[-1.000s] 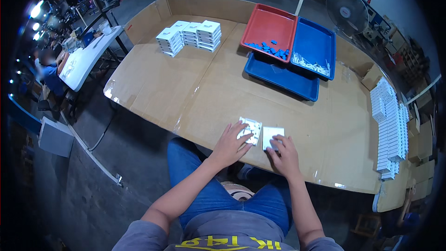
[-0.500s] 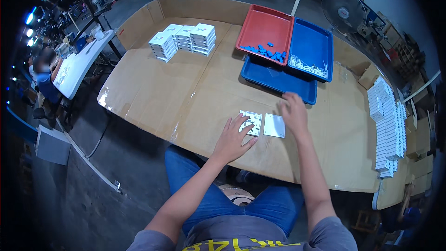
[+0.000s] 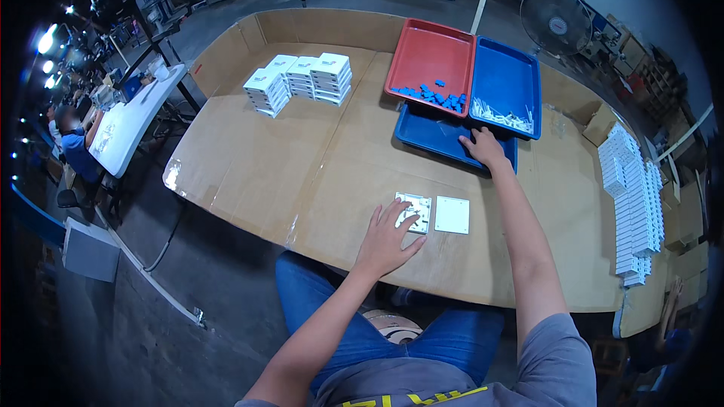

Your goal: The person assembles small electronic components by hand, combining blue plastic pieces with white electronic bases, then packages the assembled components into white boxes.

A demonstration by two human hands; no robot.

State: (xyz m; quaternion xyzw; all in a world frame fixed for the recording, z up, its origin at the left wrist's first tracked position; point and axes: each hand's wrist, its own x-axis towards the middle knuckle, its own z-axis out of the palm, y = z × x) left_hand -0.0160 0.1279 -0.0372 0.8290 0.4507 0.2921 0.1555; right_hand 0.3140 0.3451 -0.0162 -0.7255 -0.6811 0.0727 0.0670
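My left hand [image 3: 386, 240] lies with its fingers spread over the near edge of an open white plastic housing [image 3: 424, 220], which has small parts inside that my fingers partly cover. Just right of it a flat white square plate [image 3: 452, 215] rests on the cardboard, touched by neither hand. My right hand [image 3: 484, 148] reaches into the lower blue tray [image 3: 430, 133], thumb and fingers apart; I see nothing held in it. What lies under that hand is hidden.
Behind stand a red tray [image 3: 431, 53] with small blue pieces [image 3: 436, 96] and a blue tray [image 3: 507, 68] with thin white pieces [image 3: 501, 117]. White boxes [image 3: 299, 79] are stacked at the back left; many white units [image 3: 632, 196] line the right edge. A co-worker [image 3: 79, 143] sits far left.
My right hand has moved forward from beside the white plate into the lower blue tray. My left hand stays on the housing. The whole view has shifted slightly.
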